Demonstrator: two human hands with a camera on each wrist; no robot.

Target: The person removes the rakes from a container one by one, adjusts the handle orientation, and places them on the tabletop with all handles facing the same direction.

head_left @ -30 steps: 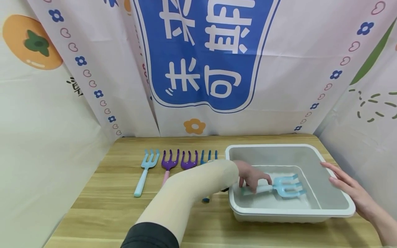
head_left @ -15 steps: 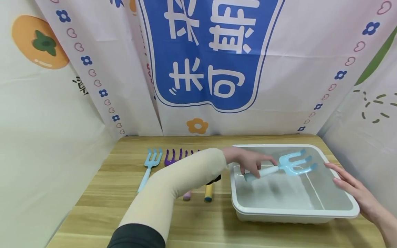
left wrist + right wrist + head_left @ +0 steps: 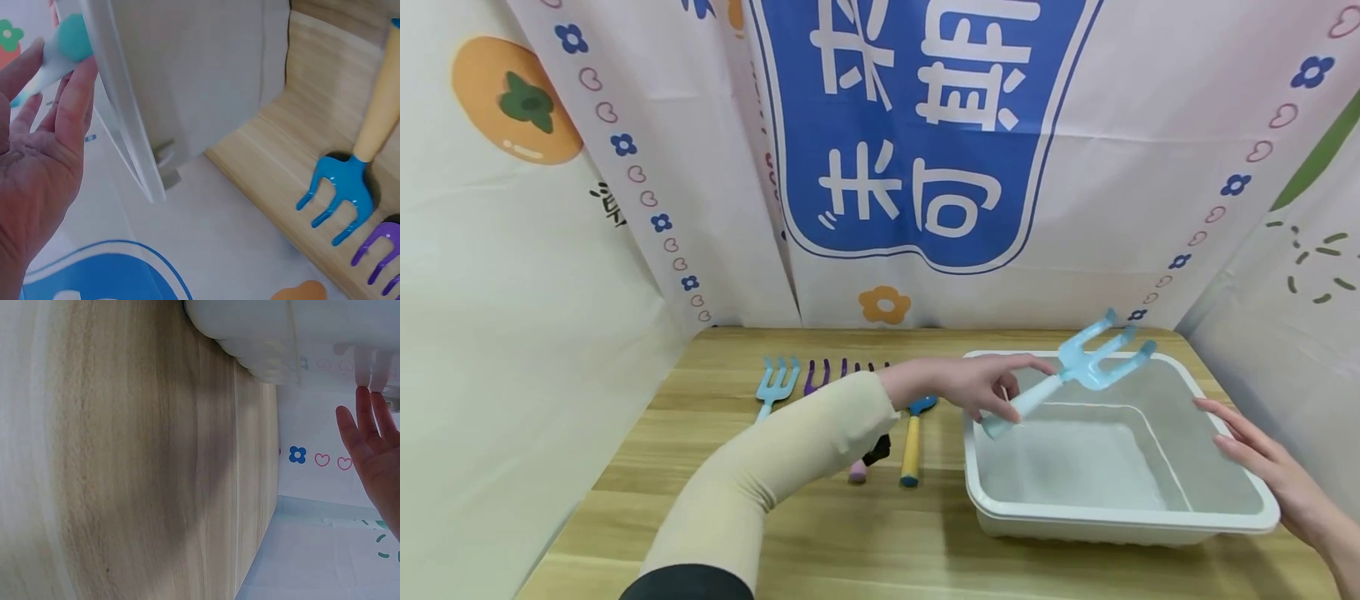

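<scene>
My left hand (image 3: 977, 385) grips a light blue hand rake (image 3: 1086, 368) by its pale handle. The rake is tilted above the white plastic basin (image 3: 1097, 510), its three tines pointing up and to the right past the far rim. In the left wrist view the fingers of the left hand (image 3: 44, 150) pinch the handle's teal end (image 3: 75, 37). My right hand (image 3: 1262, 458) rests with fairly straight fingers against the basin's right rim. In the right wrist view, the right hand's fingertips (image 3: 364, 397) touch the basin's outer wall (image 3: 262, 337).
Left of the basin, a blue hand rake with a yellow handle (image 3: 912, 450) lies on the wooden table (image 3: 880, 542). Purple rakes, one pink handle end (image 3: 858, 472) showing, are partly hidden by my left arm. Another light blue rake (image 3: 777, 385) lies farther left. A printed curtain (image 3: 715, 167) hangs behind.
My left hand has lifted the light blue hand rake up from the basin's floor to above its rim, tilting the tines upward. The right hand stays at the basin's right rim.
</scene>
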